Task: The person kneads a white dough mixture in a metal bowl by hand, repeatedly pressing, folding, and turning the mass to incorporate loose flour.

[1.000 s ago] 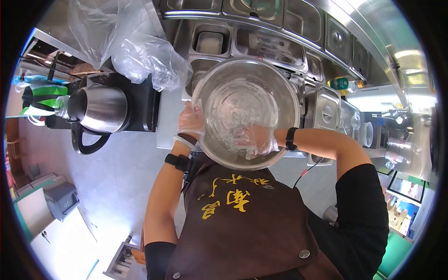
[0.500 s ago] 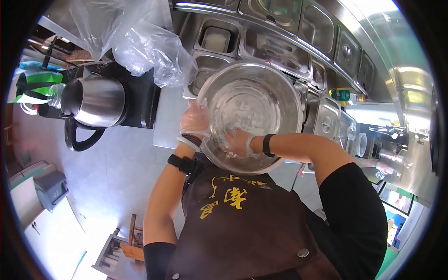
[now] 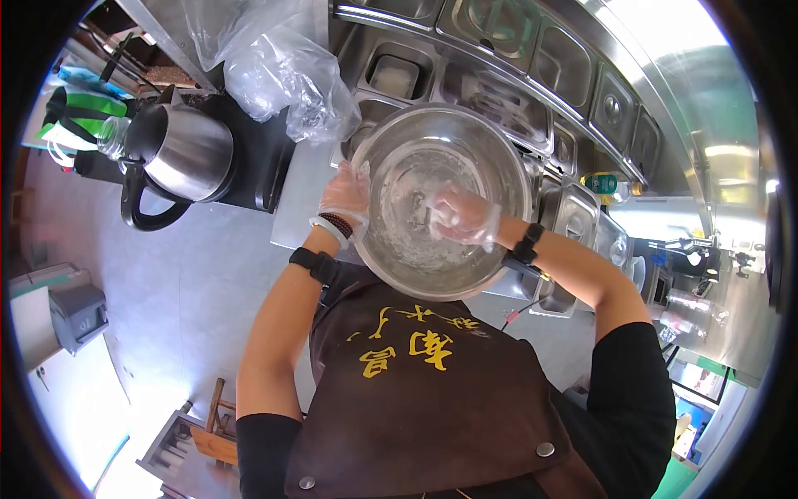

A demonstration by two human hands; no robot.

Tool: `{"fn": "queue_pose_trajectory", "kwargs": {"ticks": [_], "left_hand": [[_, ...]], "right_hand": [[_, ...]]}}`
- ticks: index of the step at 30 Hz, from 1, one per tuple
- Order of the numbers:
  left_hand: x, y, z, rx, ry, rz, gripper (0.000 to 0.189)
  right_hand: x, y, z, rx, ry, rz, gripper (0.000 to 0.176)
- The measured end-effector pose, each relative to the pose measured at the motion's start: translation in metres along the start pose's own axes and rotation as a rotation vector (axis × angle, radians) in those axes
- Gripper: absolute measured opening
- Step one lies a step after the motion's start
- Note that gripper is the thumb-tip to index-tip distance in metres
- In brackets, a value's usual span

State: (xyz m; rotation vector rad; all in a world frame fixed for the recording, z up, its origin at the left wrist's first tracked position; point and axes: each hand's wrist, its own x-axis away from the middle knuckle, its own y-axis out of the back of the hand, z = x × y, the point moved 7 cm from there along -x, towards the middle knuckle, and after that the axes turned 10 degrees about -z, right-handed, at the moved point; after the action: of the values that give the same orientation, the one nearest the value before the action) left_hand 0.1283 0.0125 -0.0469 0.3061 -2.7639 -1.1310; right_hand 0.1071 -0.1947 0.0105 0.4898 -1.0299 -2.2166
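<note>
A large round steel bowl [image 3: 509, 162] stands in front of me. On its bottom and inner side lies a white, wet, paste-like mixture [image 3: 406, 218]. My left hand [image 3: 346, 196], in a clear plastic glove, is closed on the bowl's left rim. Inside the bowl is my right hand [image 3: 463, 216], gloved as well, its fingers curled with white mixture on and between them. How much it holds is hidden by the fingers.
Steel food pans [image 3: 499, 93] line the counter behind the bowl. A clear plastic bag [image 3: 287, 83] hangs at the upper left. Left of it is a steel kettle [image 3: 195, 154] on a black surface. A green-labelled bottle [image 3: 605, 185] lies at right.
My right hand has moved from the bowl's near left side to the right of its middle, its fingers now curled in. My left hand still holds the rim. The view has shifted slightly.
</note>
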Motion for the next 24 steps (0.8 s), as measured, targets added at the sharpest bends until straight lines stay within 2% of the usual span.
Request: {"fn": "queue_pose_trajectory", "kwargs": {"ticks": [1,2,5,8,11,14,17,20,24], "left_hand": [[-0.001,-0.001,0.002,0.001,0.008,0.005,0.035],[-0.002,-0.003,0.003,0.004,0.025,0.015,0.036],[-0.004,-0.007,0.005,0.007,0.046,0.04,0.038],[-0.003,-0.009,0.007,0.001,0.022,0.043,0.039],[-0.002,-0.004,0.004,0.001,0.033,0.036,0.037],[-0.001,0.0,0.0,-0.005,0.057,0.04,0.035],[0.0,-0.001,0.0,-0.006,0.06,0.048,0.034],[-0.001,-0.003,0.004,-0.012,0.091,0.054,0.033],[0.001,0.006,-0.004,0.004,0.13,0.068,0.033]], "right_hand": [[0.007,0.004,-0.002,0.04,0.025,0.03,0.036],[0.017,0.002,-0.013,0.103,-0.119,0.121,0.041],[0.024,0.011,0.008,0.363,-0.224,0.341,0.041],[0.031,0.006,0.004,0.427,-0.319,0.305,0.052],[0.033,0.007,-0.002,0.389,-0.308,0.304,0.065],[0.041,0.003,-0.006,0.413,-0.26,0.452,0.077],[0.048,-0.015,-0.005,0.542,-0.06,0.648,0.075],[0.059,-0.037,-0.018,0.404,0.096,0.664,0.071],[0.059,-0.043,-0.021,0.456,0.305,0.719,0.065]]}}
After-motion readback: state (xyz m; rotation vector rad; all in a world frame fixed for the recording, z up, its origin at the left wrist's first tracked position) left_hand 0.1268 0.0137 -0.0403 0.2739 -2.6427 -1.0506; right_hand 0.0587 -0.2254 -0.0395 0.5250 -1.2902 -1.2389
